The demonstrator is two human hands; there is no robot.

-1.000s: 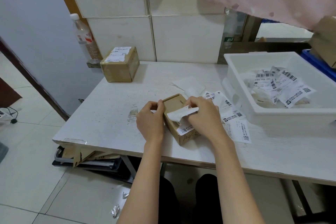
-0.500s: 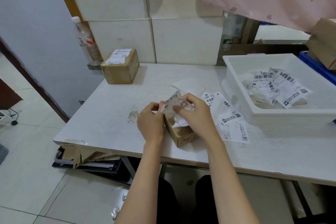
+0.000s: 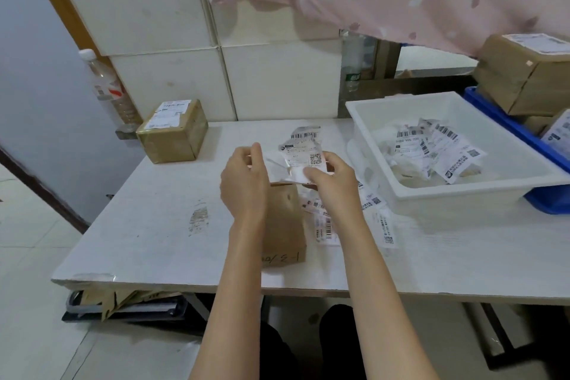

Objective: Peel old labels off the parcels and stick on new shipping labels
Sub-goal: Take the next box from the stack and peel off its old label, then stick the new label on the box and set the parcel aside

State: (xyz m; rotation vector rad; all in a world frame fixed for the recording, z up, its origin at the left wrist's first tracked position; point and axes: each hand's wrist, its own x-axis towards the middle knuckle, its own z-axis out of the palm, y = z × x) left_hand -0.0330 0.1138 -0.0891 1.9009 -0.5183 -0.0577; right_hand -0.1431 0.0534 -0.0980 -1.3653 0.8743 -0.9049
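From the head camera, the left hand (image 3: 243,185) and the right hand (image 3: 331,185) are raised side by side above the white, scuffed tabletop (image 3: 160,225). Between them they hold a white printed shipping label with a square code (image 3: 303,160), crumpled and partly curled. The left hand pinches the label's left edge between thumb and fingertips; the right hand's thumb and curled fingers grip its right lower corner. The label is clear of the tabletop.

Directly below both hands, partly hidden by the left wrist, a small brown cardboard parcel with handwriting on its near face (image 3: 285,231) sits on the tabletop; the top face that shows is bare cardboard. Just right of the parcel, under the right forearm, loose white barcode labels (image 3: 327,225) lie flat and overlapping on the tabletop. Beyond the hands, another barcode-printed slip (image 3: 305,133) shows above the held label.

Further right of the right hand stands a white rectangular plastic bin (image 3: 462,194) with a heap of crumpled discarded labels (image 3: 438,151) inside. Behind it a blue plastic crate (image 3: 524,133) carries taped brown cardboard boxes (image 3: 524,71).

Well to the left of the left hand, at the far edge of the tabletop, a second brown cardboard parcel bearing a white label (image 3: 172,133) rests, with a clear plastic bottle (image 3: 108,86) beside it.
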